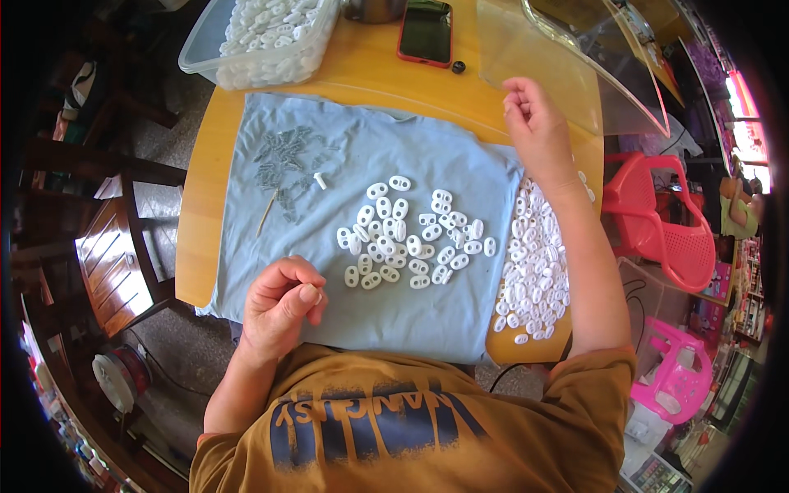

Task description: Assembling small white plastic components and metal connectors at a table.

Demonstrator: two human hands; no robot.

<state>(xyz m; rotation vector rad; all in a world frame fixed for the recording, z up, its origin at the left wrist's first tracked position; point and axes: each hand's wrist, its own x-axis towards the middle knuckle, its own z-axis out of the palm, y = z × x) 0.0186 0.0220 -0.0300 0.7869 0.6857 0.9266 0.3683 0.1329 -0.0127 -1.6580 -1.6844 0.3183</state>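
My left hand hovers over the near left edge of a light blue cloth. Its thumb and fingers are pinched together on something small that I cannot make out. Several white oval plastic pieces with two holes lie loosely grouped mid-cloth, to the right of that hand. My right hand is raised past the cloth's far right corner, beside a clear plastic bin. Its fingers are curled in, and whatever they may hold is hidden. Under my right forearm, a heap of similar white pieces covers the table's right side.
Small clear or metallic bits, a white peg and a thin stick lie on the cloth's far left. A tub of white pieces, a phone and a black cap stand farther back. Right: red chair.
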